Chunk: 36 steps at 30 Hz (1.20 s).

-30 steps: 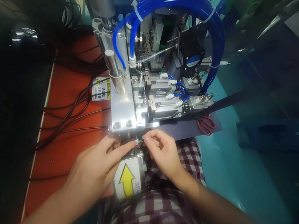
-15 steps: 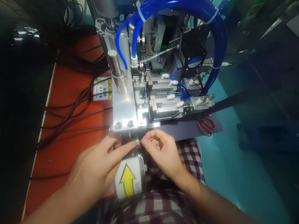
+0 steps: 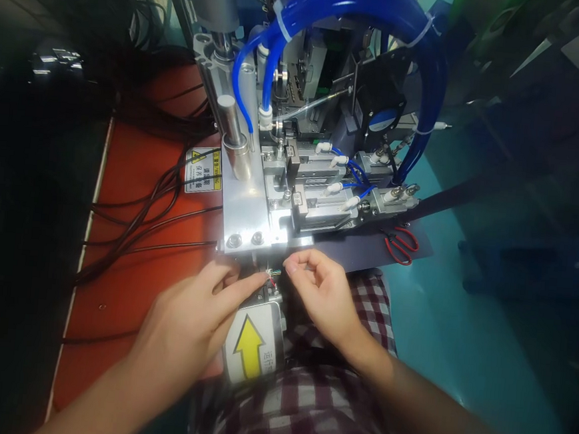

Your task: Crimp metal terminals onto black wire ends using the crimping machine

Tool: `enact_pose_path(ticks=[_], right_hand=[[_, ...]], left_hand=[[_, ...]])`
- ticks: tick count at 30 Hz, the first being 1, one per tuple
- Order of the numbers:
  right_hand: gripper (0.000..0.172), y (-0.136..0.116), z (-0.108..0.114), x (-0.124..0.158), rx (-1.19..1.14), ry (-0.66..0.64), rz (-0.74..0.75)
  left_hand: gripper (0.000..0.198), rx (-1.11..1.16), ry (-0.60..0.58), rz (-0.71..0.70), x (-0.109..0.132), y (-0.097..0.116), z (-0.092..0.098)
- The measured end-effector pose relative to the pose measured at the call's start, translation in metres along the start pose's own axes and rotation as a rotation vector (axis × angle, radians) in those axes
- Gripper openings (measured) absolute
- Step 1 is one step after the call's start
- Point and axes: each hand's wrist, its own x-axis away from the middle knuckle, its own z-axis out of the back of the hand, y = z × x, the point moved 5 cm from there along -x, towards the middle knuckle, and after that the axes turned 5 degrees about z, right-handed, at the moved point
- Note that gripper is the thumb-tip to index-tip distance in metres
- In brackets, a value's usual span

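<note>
Thin coloured wires [image 3: 273, 280], red and green among them, stick out at the fingertip of my left hand [image 3: 186, 312]. Its index finger is stretched over them and pressed down, while the thumb is mostly hidden beneath. Just to their right, my right hand [image 3: 322, 293] has thumb and index finger pinched together; whatever is between those tips is too small to make out. Both hands are in front of a metal machine head [image 3: 249, 220]. Below the wires lies a white cover with a yellow arrow [image 3: 249, 347].
Pneumatic cylinders [image 3: 325, 210] with white fittings and a thick blue hose bundle [image 3: 356, 1] stand behind my hands. Red-handled cutters [image 3: 402, 244] lie on the dark plate at right. Black cables [image 3: 142, 232] cross the orange surface [image 3: 111, 317] at left.
My right hand has moved slightly right, its fingertips farther from the wires. The green wire now shows more clearly, pointing right. My left hand stays at the wires; the view has shifted a little.
</note>
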Motion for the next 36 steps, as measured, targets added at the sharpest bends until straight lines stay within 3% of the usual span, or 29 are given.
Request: enact_pose_path(ticks=[5, 7, 11, 13, 15, 27, 36], right_hand=[[0.012, -0.009, -0.004, 0.0, 0.093, -0.031, 0.049], [0.01, -0.017, -0.004, 0.0, 0.222, 0.004, 0.201], [0.013, -0.034, -0.006, 0.008, 0.569, 0.027, 0.651], [0.014, -0.035, -0.008, 0.01, 0.66, 0.007, 0.754], [0.013, -0.034, -0.009, 0.01, 0.62, 0.007, 0.72], [0.012, 0.001, -0.016, 0.006, -0.024, 0.051, 0.096], [0.011, 0.0, -0.018, 0.005, -0.053, 0.052, 0.116]], left_hand=[[0.035, -0.011, -0.009, 0.017, -0.001, 0.0, -0.002], [0.035, -0.019, -0.007, 0.009, -0.002, 0.002, -0.001], [0.035, -0.04, -0.006, -0.03, -0.007, 0.006, 0.005], [0.035, -0.051, -0.022, -0.054, -0.009, 0.007, 0.007], [0.036, -0.062, -0.017, -0.073, -0.011, 0.008, 0.009], [0.036, -0.06, -0.005, -0.086, -0.013, 0.01, 0.009], [0.036, -0.066, 0.007, -0.087, -0.012, 0.01, 0.01]])
